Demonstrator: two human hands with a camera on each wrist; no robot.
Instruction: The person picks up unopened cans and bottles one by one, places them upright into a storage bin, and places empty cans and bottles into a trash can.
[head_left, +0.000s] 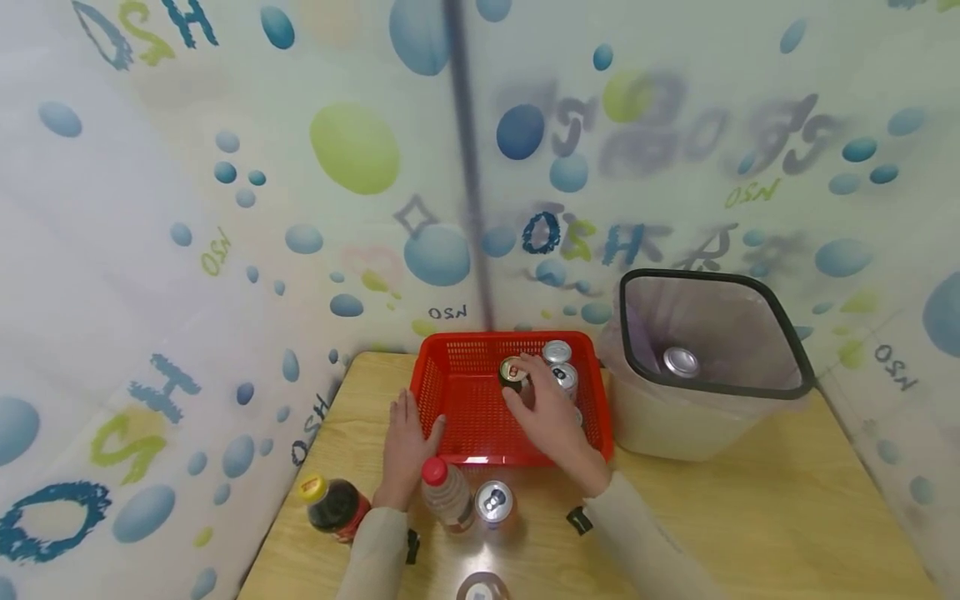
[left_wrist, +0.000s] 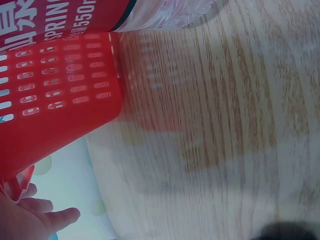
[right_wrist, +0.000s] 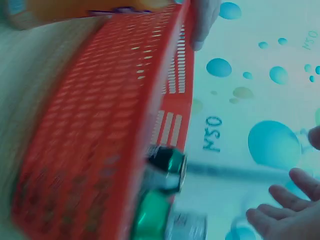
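Note:
A red plastic basket holds a dark green can near its middle and several silver-topped cans along its right side. My right hand is over the dark can in the head view. In the right wrist view, this hand has its fingers spread, apart from the cans. My left hand lies with extended fingers at the basket's left rim. The left wrist view shows that hand by the basket's corner. A clear bottle with a red cap stands beside the left wrist.
To the right stands a bin with a plastic liner and dark rim, a can inside. On the wooden table are a yellow-capped bottle of dark drink, a can and another bottle. Patterned walls stand behind.

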